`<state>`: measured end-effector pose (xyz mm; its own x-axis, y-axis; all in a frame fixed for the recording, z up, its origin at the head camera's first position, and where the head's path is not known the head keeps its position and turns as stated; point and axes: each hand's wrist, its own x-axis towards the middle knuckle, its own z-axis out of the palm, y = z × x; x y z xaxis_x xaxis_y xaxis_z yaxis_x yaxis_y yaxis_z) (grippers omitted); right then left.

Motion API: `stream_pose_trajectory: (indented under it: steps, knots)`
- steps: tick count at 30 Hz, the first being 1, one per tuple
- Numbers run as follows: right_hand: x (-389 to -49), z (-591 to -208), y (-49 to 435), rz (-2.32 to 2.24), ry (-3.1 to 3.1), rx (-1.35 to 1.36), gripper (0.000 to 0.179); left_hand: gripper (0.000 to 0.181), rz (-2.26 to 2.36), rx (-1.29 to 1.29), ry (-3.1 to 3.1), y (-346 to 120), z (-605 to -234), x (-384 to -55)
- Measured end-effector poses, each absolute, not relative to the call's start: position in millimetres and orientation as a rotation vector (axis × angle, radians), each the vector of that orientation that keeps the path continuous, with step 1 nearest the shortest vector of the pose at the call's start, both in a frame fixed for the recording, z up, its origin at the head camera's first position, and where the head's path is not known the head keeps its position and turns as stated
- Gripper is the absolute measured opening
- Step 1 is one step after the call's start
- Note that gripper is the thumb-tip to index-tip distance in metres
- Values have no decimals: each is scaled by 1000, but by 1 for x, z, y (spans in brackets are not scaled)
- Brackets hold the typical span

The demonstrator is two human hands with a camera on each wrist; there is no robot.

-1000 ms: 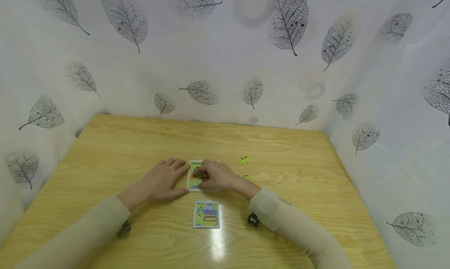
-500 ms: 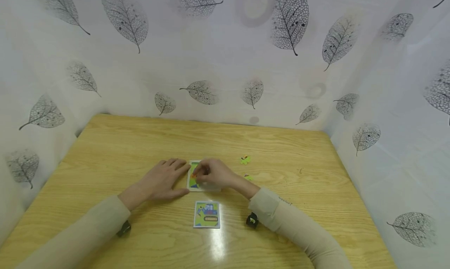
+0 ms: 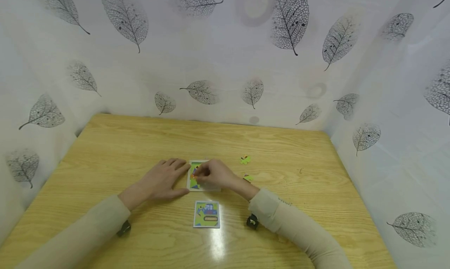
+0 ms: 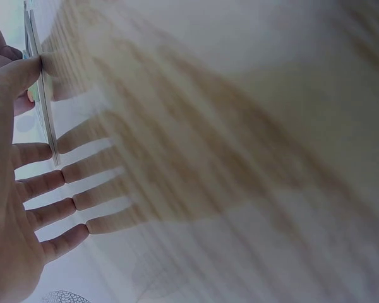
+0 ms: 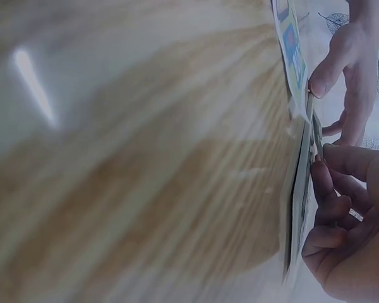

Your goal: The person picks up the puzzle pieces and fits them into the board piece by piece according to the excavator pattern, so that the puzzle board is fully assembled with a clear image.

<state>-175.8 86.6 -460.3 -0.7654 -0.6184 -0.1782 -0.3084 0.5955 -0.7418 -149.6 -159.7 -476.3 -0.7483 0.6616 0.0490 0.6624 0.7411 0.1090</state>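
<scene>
A small puzzle board (image 3: 207,190) with a white rim lies in the middle of the table, its green picture partly covered by my right hand (image 3: 217,174). Thumb and fingertips of that hand pinch a thin puzzle piece (image 5: 318,136), tilted close over the board in the right wrist view. My left hand (image 3: 162,182) rests on the table with its fingers spread and fairly straight. Its thumb and index finger touch the board's left edge, and the left wrist view shows the other fingertips on the tabletop (image 4: 177,139).
A square picture card (image 3: 206,214) with a blue digger on green lies nearer to me, below the board. Two loose green puzzle pieces, a far one (image 3: 245,159) and a near one (image 3: 248,178), lie right of the board. Leaf-patterned curtains (image 3: 225,58) enclose the table.
My right hand's fingers have lifted and shifted slightly over the board, with the piece now held between the fingertips. The left hand stays in place at the board's edge.
</scene>
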Motion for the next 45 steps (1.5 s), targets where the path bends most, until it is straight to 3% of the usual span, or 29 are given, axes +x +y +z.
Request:
stream_pose_trajectory:
  steps: [11, 45]
  knots:
    - [-173, -458, 85, -733, 2498, -855, 44, 81, -207, -1114, -2912, -161, -477, -150]
    - [-172, -459, 86, -649, 2556, -1001, 39, 81, -217, -1110, -2925, -160, -475, -150]
